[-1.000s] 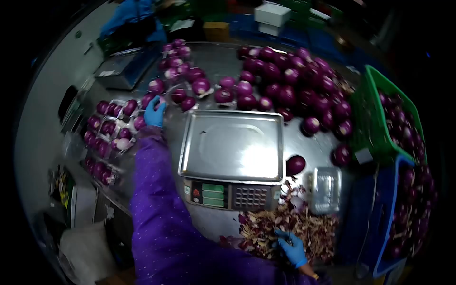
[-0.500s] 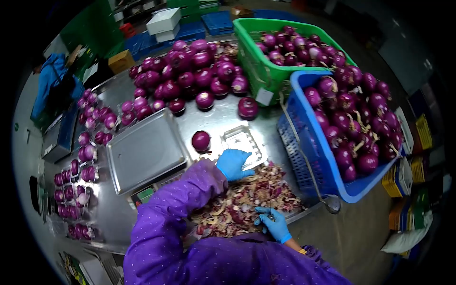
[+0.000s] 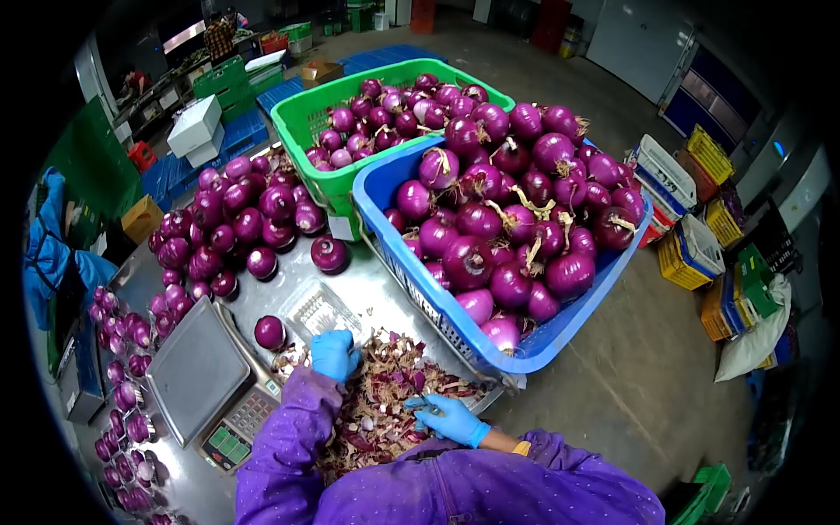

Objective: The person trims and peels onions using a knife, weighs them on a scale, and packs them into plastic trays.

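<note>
My left hand (image 3: 334, 355), in a blue glove, is beside the near end of a clear plastic tray (image 3: 319, 308); its fingers are bent and whether they hold anything is hidden. My right hand (image 3: 449, 419), gloved too, is closed around a small dark tool (image 3: 429, 406) above a heap of onion skins (image 3: 376, 402). A lone red onion (image 3: 269, 332) sits left of the tray. The scale (image 3: 199, 372) with a bare metal pan stands further left. Behind it is a pile of red onions (image 3: 236, 210).
A blue basket (image 3: 411, 278) and a green basket (image 3: 289, 118), both full of onions, stand at the table's right side. Packed onions (image 3: 127, 394) line the left edge. A person in blue (image 3: 48, 254) is at the far left. Yellow crates (image 3: 681, 262) stand at right.
The view has swung right, toward the baskets. My left hand has come back from the packed onions to the clear tray. My right hand has stayed over the skins.
</note>
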Available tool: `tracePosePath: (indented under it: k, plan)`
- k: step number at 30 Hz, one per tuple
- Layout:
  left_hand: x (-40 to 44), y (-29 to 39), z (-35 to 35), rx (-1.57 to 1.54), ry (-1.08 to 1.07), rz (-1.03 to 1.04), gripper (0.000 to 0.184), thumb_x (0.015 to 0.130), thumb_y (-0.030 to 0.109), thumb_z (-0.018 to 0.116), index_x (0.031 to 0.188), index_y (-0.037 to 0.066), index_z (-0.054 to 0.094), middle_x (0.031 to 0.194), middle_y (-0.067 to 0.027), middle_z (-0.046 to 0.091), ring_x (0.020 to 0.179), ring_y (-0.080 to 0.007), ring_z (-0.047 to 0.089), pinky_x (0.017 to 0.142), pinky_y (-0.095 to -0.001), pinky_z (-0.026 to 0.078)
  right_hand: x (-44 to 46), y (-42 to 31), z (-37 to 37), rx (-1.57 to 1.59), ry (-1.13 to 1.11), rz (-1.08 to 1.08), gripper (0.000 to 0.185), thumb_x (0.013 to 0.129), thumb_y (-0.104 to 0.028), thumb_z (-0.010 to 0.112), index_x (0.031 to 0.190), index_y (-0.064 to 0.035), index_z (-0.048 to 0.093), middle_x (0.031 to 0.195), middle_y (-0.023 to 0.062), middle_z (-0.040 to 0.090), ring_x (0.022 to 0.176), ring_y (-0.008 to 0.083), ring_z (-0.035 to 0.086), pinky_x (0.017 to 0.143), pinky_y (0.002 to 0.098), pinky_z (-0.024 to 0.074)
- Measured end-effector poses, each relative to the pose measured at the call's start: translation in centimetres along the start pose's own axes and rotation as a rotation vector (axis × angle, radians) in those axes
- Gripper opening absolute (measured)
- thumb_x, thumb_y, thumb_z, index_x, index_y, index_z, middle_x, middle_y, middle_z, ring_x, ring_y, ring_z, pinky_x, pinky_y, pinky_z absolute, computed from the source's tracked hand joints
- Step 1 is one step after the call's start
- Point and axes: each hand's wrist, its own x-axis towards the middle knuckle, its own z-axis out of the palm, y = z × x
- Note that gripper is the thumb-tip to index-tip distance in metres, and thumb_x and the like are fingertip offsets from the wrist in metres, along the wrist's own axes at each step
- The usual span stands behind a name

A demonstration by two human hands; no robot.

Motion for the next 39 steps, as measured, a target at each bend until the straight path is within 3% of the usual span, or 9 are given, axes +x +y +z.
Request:
tracePosePath:
  k: [7,11,13,16,19,22,27,31,39]
  plan:
    - [-4.3,-0.4,-8.5,-0.196,0.401,0.004,0.025,0.068,0.015,0.074,0.065,0.007,0.051,0.061,-0.0108,0.052,0.057,-0.0298,0.052,0.055,-0.04,0.042,0.9,-1.6,-1.6,-0.008,-0.075,0.036,0.033,0.091,-0.021,0.06,0.121,-0.0069,0.059,0.087,0.0036,0.066,0.074,0.0092,0.062,0.073,0.0252,0.0498]
    - [-8.1,-7.4,-11.7,-0.044,0.581,-0.314,0.027,0.069,0.012,0.073,0.063,0.007,0.047,0.059,-0.0095,0.049,0.056,-0.0305,0.05,0.056,-0.0435,0.04,1.3,-1.6,-1.8,-0.047,-0.128,0.029,0.031,0.092,-0.021,0.059,0.12,-0.0064,0.059,0.088,0.0028,0.066,0.075,0.0092,0.062,0.073,0.0255,0.0493]
    - [-11.0,-13.8,-10.7,0.134,0.347,-0.533,0.025,0.066,0.012,0.077,0.078,0.006,0.056,0.069,-0.0126,0.058,0.064,-0.0308,0.059,0.06,-0.0391,0.046,1.3,-2.2,-2.1,-0.002,-0.178,0.061,0.032,0.092,-0.022,0.059,0.119,-0.0066,0.058,0.086,0.0027,0.065,0.073,0.0087,0.061,0.071,0.0254,0.0492]
    - [-11.9,-16.4,-10.6,0.063,0.383,-0.533,0.034,0.073,0.015,0.073,0.102,0.004,0.06,0.089,-0.0128,0.063,0.082,-0.0289,0.061,0.075,-0.0382,0.049,3.1,2.7,-2.1,-0.092,-0.184,-0.14,0.034,0.092,-0.027,0.057,0.12,-0.0083,0.058,0.082,0.0036,0.065,0.068,0.0086,0.06,0.063,0.0258,0.0491]
    - [-2.6,-7.1,-17.7,-0.347,0.546,-0.284,0.06,0.076,0.013,0.074,0.129,-0.001,0.049,0.123,-0.0143,0.057,0.113,-0.0244,0.055,0.099,-0.0364,0.041,3.5,3.5,-3.2,-0.214,-0.21,-0.087,0.032,0.092,-0.027,0.058,0.119,-0.0094,0.058,0.079,0.0051,0.066,0.068,0.0104,0.061,0.063,0.028,0.0493]
    - [7.9,4.5,-22.8,-0.704,0.386,0.079,0.058,0.081,0.009,0.069,0.133,-0.001,0.044,0.126,-0.0148,0.055,0.116,-0.0244,0.053,0.101,-0.0368,0.04,3.4,5.1,-2.9,-0.086,-0.129,-0.358,0.03,0.089,-0.03,0.06,0.101,-0.0025,0.058,0.068,0.0093,0.062,0.054,0.0162,0.059,0.051,0.034,0.0463]
    - [24.5,20.0,-21.6,-0.891,0.084,0.524,0.069,0.08,0.03,0.074,0.136,0.005,0.042,0.127,-0.0126,0.055,0.119,-0.0238,0.051,0.102,-0.0382,0.039,6.2,11.5,-2.4,-0.294,-0.113,-0.387,0.032,0.09,-0.027,0.059,0.112,-0.0033,0.057,0.094,0.012,0.06,0.08,0.015,0.058,0.066,0.032,0.0473]
    - [36.7,29.4,-19.3,-0.568,0.18,0.588,0.076,0.079,0.046,0.07,0.138,0.009,0.041,0.132,-0.0182,0.051,0.122,-0.0307,0.05,0.102,-0.039,0.04,4.4,11.2,-4.5,-0.492,-0.043,-0.336,0.053,0.094,-0.048,0.044,0.117,-0.0017,0.054,0.108,0.0147,0.061,0.095,0.0256,0.059,0.091,0.0392,0.0452]
    - [41.5,34.8,-15.6,-0.315,0.077,0.421,0.076,0.069,0.042,0.077,0.132,0.01,0.048,0.12,-0.0154,0.06,0.112,-0.0296,0.058,0.098,-0.0373,0.043,2.8,10.3,-7.9,-0.29,-0.039,-0.348,0.041,0.093,-0.042,0.049,0.105,-0.0036,0.054,0.09,0.0098,0.055,0.079,0.0205,0.054,0.082,0.0331,0.0443]
